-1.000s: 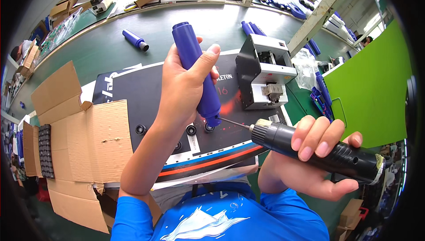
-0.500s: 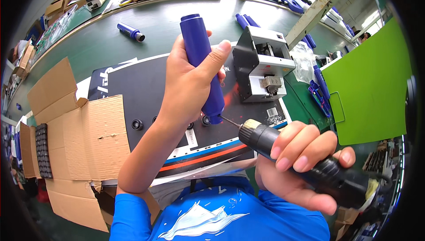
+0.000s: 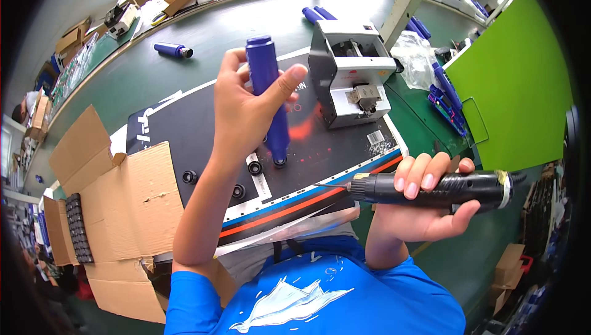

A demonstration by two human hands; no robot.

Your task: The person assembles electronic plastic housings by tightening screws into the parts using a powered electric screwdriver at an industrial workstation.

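A blue cylindrical tube (image 3: 263, 67) stands nearly upright in my left hand (image 3: 246, 110), the fingers and thumb wrapped round its middle. Its lower end is over the black mat, beside a small black ring (image 3: 280, 162); I cannot tell whether they touch. My right hand (image 3: 422, 202) is closed round a black electric screwdriver (image 3: 455, 191). The driver lies almost level, its thin bit pointing left, apart from the tube. More black rings (image 3: 254, 167) rest on the mat near my left forearm.
A grey-and-black bench machine (image 3: 354, 79) stands right of the tube. At left is an opened cardboard box (image 3: 141, 193) with black parts. Another blue tube (image 3: 173, 50) lies on the green table. A green panel (image 3: 511, 82) rises at right, near a clear plastic bag (image 3: 414, 58).
The screwdriver has swung from slanting to nearly level, and its bit has come away from the tube's lower end. The tube sits slightly further left and lower in view.
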